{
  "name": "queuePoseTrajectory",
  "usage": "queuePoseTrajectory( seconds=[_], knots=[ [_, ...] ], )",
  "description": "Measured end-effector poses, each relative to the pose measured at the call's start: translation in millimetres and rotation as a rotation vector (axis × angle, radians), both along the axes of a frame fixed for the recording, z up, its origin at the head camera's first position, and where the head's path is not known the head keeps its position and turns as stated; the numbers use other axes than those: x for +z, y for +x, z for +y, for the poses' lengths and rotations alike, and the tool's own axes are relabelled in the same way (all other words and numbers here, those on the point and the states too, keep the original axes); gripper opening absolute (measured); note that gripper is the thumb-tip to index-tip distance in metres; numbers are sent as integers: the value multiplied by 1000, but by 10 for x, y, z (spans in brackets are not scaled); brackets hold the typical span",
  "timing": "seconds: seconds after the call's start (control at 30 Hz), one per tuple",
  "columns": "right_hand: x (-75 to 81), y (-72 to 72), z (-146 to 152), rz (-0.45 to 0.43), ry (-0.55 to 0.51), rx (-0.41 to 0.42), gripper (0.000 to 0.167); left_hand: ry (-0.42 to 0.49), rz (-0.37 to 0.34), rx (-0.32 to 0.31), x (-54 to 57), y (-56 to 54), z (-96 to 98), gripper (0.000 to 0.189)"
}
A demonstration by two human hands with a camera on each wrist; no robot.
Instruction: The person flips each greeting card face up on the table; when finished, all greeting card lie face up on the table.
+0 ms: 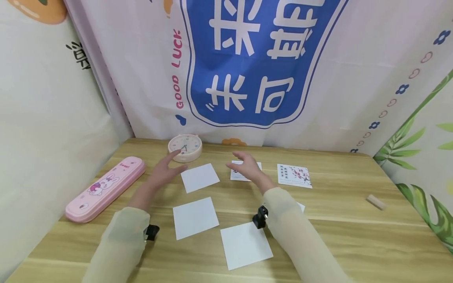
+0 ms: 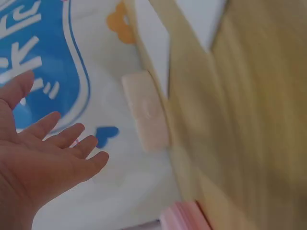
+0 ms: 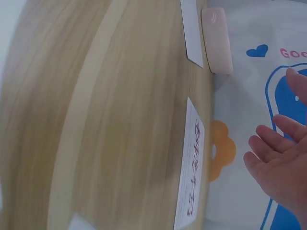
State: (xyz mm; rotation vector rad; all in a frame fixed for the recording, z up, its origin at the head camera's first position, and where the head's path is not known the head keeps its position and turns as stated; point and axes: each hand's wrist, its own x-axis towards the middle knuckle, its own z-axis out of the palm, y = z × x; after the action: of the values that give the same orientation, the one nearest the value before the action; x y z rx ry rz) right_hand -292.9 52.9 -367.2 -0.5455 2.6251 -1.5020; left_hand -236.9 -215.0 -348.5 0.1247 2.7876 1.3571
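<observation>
My left hand hovers over the table with relaxed, spread fingers and holds nothing. In the head view its fingertips overlap the round white clock, and a blank white card lies just right of it. Opposite it, my right hand is raised with loose fingers and nothing in them. It partly covers a card with dark writing. Both wrist views show the palms with fingers apart, the left hand and the right hand well clear of the table.
Two more blank cards, a middle card and a front card, lie nearer me. A card with blossoms is at the back right, and a small wooden block further right. A pink pencil case lies left; a printed curtain hangs behind.
</observation>
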Motion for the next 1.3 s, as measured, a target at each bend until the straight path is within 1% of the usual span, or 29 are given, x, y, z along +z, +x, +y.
queuePoseTrajectory(
  seconds=[0.1, 0.17, 0.3, 0.4, 0.47, 0.53, 0.6, 0.67, 0.77, 0.87, 0.97, 1.1, 1.3],
  knots=[
    [-39, -15, -138, -29, -37, 5, 58, 9, -58, 9, -77, -5, -93, 74],
    [-77, -22, -212, -52, -41, 6, 59, 18, -82, -7, -156, -23, -142, 77],
    [-166, -27, -317, -93, 0, 13, 64, 35, -115, -45, -307, -50, -205, 80],
    [-237, -16, -376, -107, 35, 31, 67, 9, -135, -64, -387, -59, -247, 82],
    [-292, -3, -399, -111, 53, 37, 68, -32, -154, -91, -441, -77, -258, 85],
    [-354, 14, -411, -110, 81, 38, 67, -101, -169, -121, -501, -104, -254, 89],
    [-412, 30, -420, -100, 117, 44, 65, -178, -159, -145, -558, -130, -239, 91],
    [-464, 40, -426, -76, 147, 51, 62, -256, -132, -155, -603, -146, -216, 91],
    [-512, 44, -435, -27, 168, 59, 58, -329, -103, -135, -642, -145, -187, 89],
    [-535, 42, -435, 23, 190, 68, 55, -364, -82, -120, -665, -129, -165, 90],
    [-548, 42, -433, 40, 230, 73, 54, -405, -62, -108, -689, -121, -154, 92],
    [-554, 58, -434, 45, 270, 80, 54, -433, -59, -91, -717, -125, -145, 93],
    [-566, 77, -440, 119, 310, 86, 52, -445, -70, -75, -726, -131, -139, 92]
  ],
)
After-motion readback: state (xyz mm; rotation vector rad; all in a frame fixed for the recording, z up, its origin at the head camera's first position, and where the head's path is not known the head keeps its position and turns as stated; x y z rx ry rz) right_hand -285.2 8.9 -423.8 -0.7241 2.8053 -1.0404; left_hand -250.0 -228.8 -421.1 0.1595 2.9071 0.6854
